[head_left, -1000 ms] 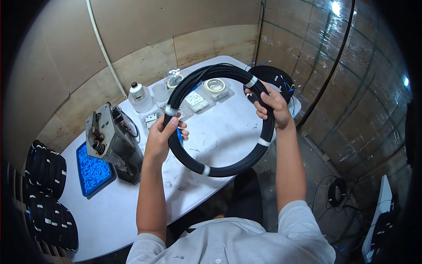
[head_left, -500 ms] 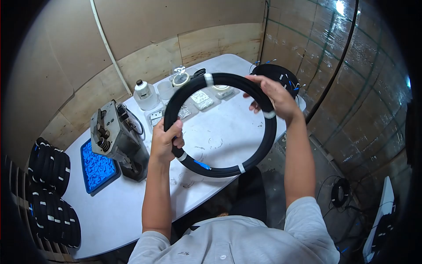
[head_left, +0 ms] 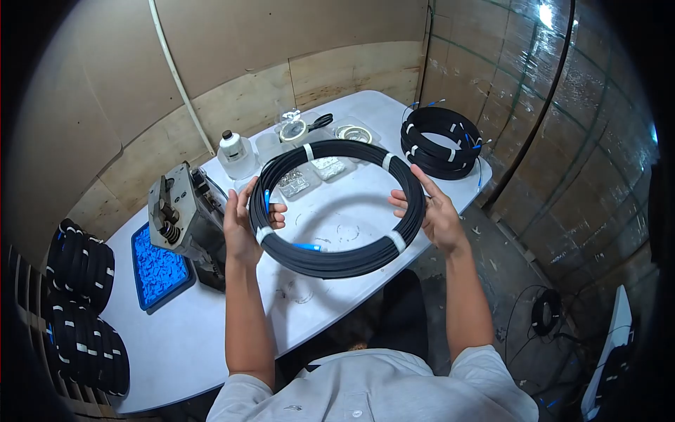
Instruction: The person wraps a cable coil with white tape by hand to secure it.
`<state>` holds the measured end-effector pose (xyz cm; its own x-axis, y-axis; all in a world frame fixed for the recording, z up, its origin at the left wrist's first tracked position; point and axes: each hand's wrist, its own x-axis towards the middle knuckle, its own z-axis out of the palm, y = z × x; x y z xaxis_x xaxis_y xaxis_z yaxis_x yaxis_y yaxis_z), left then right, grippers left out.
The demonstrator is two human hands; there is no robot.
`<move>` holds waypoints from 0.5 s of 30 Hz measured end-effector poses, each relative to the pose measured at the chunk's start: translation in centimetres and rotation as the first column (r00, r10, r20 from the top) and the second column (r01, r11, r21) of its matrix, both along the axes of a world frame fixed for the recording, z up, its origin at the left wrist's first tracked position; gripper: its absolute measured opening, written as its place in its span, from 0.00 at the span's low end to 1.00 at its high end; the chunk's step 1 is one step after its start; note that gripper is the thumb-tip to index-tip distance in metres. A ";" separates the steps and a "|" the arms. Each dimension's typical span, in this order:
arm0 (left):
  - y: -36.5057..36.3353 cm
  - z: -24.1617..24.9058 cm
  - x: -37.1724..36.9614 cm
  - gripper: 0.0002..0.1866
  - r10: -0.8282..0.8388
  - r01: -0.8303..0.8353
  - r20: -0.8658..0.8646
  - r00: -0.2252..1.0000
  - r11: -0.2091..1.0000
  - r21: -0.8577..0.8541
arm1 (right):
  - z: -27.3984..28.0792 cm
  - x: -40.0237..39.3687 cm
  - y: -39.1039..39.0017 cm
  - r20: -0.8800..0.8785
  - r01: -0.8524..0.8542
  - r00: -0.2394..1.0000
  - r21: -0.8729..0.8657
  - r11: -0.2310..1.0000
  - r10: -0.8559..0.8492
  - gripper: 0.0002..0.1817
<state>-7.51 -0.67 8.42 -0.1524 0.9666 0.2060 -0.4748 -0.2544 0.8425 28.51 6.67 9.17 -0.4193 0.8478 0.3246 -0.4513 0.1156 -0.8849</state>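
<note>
A coil of black cable (head_left: 330,266) with white ties and blue connectors is held up over the white table (head_left: 323,309), tilted toward me. My left hand (head_left: 246,221) grips its left side, thumb outside and fingertips showing through the ring. On the right side, my right hand (head_left: 434,214) holds the coil between its thumb and fingers, some fingertips inside the ring. One blue connector (head_left: 307,247) shows at the lower inner edge and another (head_left: 266,200) close to my left hand.
A metal press (head_left: 186,218) stands left beside a blue tray (head_left: 169,304) of small blue pieces. Behind the coil are a white bottle (head_left: 232,146), tape rolls (head_left: 354,133) and small boxes. More coils lie back right (head_left: 439,165) and far left (head_left: 81,271).
The coil has turned, moving its ties and connectors, and sits lower and more to the left. My right hand has moved down from the upper right rim to the right side.
</note>
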 end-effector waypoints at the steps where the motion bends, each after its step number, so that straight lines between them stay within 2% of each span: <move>1: -0.3 0.8 -0.2 0.43 -0.042 0.042 0.016 0.999 0.999 0.013 | -0.6 0.5 0.4 0.113 0.034 0.992 0.104 0.994 -0.046 0.36; 2: -0.6 1.4 -0.2 0.47 -0.084 0.083 0.031 0.996 0.996 0.026 | -0.7 0.9 0.5 0.116 0.030 0.992 0.101 0.994 -0.042 0.36; 3: -0.6 1.6 -0.2 0.50 -0.091 0.089 0.035 0.995 0.995 0.048 | -0.6 1.4 0.7 0.255 0.051 0.962 0.195 0.979 -0.101 0.36; 4: -0.6 1.6 -0.1 0.50 -0.078 0.073 0.083 0.993 0.995 0.071 | -0.5 1.7 1.0 0.380 0.058 0.909 0.293 0.954 -0.172 0.36; 5: -0.6 1.6 -0.1 0.50 -0.076 0.070 0.083 0.994 0.995 0.072 | -0.3 2.2 1.4 0.380 0.056 0.909 0.294 0.954 -0.171 0.36; 7: -0.7 1.7 -0.3 0.36 -0.074 0.083 -0.160 0.984 0.995 0.048 | -0.2 3.1 2.3 0.574 0.135 0.670 0.528 0.838 -0.470 0.26; 8: -0.6 1.6 -0.5 0.36 -0.076 0.085 -0.161 0.984 0.995 0.047 | -0.4 3.2 2.6 0.614 0.135 0.505 0.638 0.758 -0.607 0.23; 9: -0.4 1.6 -0.9 0.29 -0.050 0.029 -0.351 0.935 0.998 -0.063 | -1.0 3.0 3.0 0.455 0.189 0.615 0.708 0.680 -0.644 0.21; 10: -0.3 1.8 -0.9 0.22 -0.043 -0.048 -0.528 0.848 0.986 -0.157 | -1.3 2.0 2.9 0.454 0.189 0.614 0.709 0.679 -0.645 0.21; 11: -0.4 1.8 -0.2 0.14 0.006 -0.112 -0.557 0.831 0.981 -0.156 | -1.6 0.5 2.5 0.294 0.340 0.809 0.472 0.814 -0.509 0.21; 12: -0.4 1.4 0.5 0.16 0.053 -0.169 -0.635 0.771 0.978 -0.123 | -1.7 -0.8 2.1 0.054 0.379 0.918 0.177 0.908 -0.393 0.21; 13: -0.2 0.8 1.4 0.17 0.128 -0.258 -0.657 0.743 0.961 -0.104 | -1.7 -1.5 1.7 0.002 0.342 0.940 -0.003 0.940 -0.342 0.25; 14: 0.1 -0.2 2.0 0.18 0.200 -0.345 -0.676 0.709 0.935 -0.085 | -1.8 -1.4 1.6 0.004 0.339 0.941 -0.004 0.941 -0.339 0.25; 15: 1.0 -2.3 2.1 0.21 0.292 -0.366 -0.627 0.722 0.930 0.011 | -2.0 -1.3 1.4 0.012 0.321 0.947 -0.109 0.941 -0.322 0.24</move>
<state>-5.42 0.35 6.15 -0.3436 0.9006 0.2664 0.2442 -0.1882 0.9513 27.26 8.09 7.21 -0.1165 0.9674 0.2249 -0.4113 0.1591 -0.8975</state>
